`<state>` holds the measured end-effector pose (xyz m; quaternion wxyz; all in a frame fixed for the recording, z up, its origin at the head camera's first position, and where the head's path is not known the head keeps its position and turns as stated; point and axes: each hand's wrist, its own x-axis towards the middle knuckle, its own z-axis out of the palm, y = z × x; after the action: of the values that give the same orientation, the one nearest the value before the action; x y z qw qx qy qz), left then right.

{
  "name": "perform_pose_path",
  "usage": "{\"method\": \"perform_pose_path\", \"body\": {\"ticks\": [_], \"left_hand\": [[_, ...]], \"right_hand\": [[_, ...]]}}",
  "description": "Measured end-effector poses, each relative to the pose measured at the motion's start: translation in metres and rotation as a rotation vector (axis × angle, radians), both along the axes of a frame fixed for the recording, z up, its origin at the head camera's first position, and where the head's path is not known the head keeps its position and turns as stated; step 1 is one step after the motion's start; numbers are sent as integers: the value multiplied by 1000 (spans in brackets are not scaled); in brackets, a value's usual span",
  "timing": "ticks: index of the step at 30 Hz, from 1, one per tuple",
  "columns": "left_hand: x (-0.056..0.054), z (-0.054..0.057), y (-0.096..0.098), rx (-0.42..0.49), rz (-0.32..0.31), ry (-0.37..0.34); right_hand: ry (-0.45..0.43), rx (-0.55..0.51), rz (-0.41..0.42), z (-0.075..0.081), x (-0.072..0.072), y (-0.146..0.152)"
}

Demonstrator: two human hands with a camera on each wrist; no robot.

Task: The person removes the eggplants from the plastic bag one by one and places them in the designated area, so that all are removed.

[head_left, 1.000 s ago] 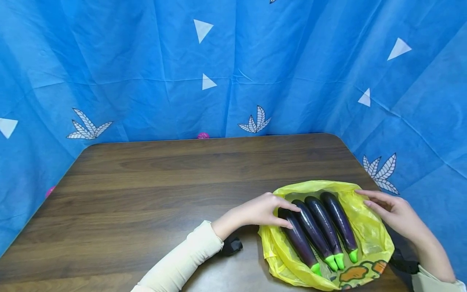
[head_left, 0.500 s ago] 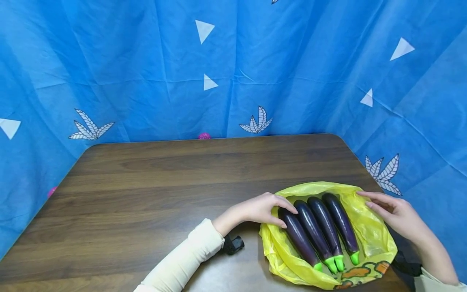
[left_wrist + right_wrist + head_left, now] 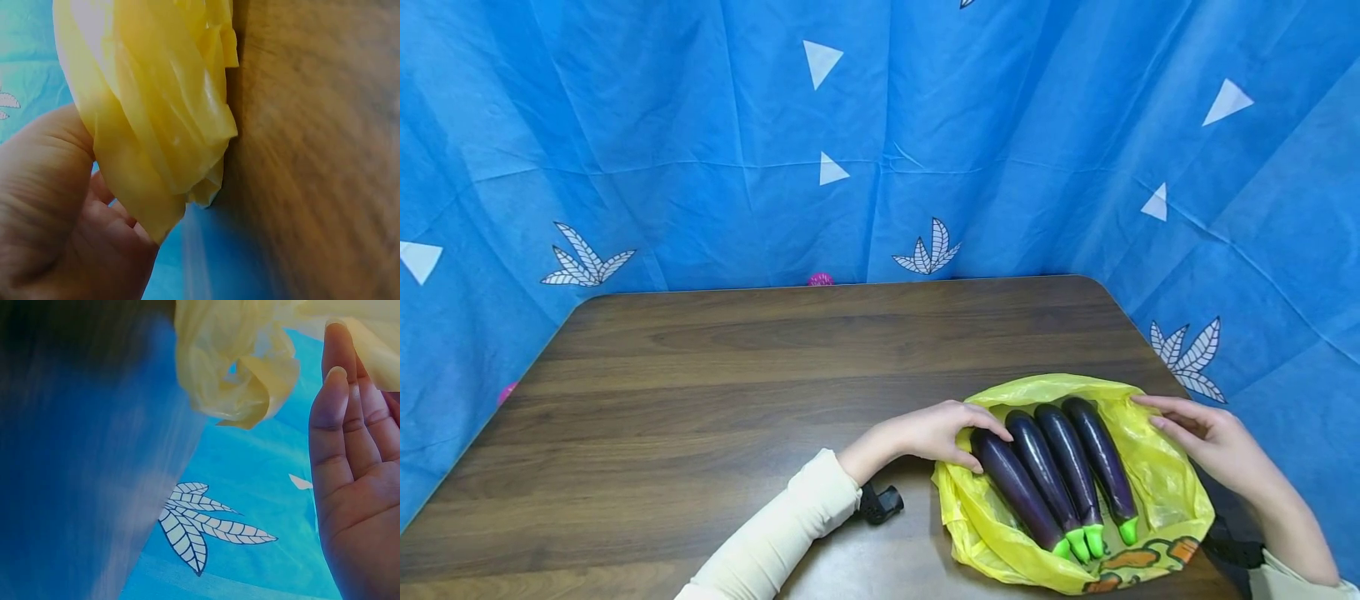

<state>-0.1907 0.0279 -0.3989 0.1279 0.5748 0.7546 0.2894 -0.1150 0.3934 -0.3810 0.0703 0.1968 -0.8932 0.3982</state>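
Inside a yellow plastic bag (image 3: 1168, 492) lie several dark purple eggplants with green stem ends, side by side. My left hand (image 3: 928, 431) reaches over the bag's left rim. Its thumb and index finger are spread about the upper end of the leftmost eggplant (image 3: 1018, 492), without a plain grip on it. In the left wrist view the yellow bag (image 3: 150, 106) hides part of that hand (image 3: 81, 231). At the bag's right rim my right hand (image 3: 1217, 442) pinches the plastic between thumb and fingers. The right wrist view shows this hand (image 3: 362, 469) with mostly straight fingers.
The bag stands near the right front of a brown wooden table (image 3: 700, 417). A blue patterned curtain (image 3: 737, 125) hangs behind and along the sides. A black wrist device (image 3: 880, 504) sits below the left wrist.
The leftmost eggplant has shifted slightly right, closer to its neighbour. My left thumb has drawn back left across it. My right hand stays at the bag's rim.
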Motion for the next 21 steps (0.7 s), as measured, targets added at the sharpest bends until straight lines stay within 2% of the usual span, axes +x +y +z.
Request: {"method": "perform_pose_path", "body": {"ticks": [6,15,21], "left_hand": [[1,-1,0,19,7,-17],[1,-2,1,71,4,-3],[0,-2,0,101,26,-46]], "right_hand": [[-6,-4,1,0,-1,-1],[17,-1,14,-1,-2,0],[17,-7,19,-2,-1,0]]}}
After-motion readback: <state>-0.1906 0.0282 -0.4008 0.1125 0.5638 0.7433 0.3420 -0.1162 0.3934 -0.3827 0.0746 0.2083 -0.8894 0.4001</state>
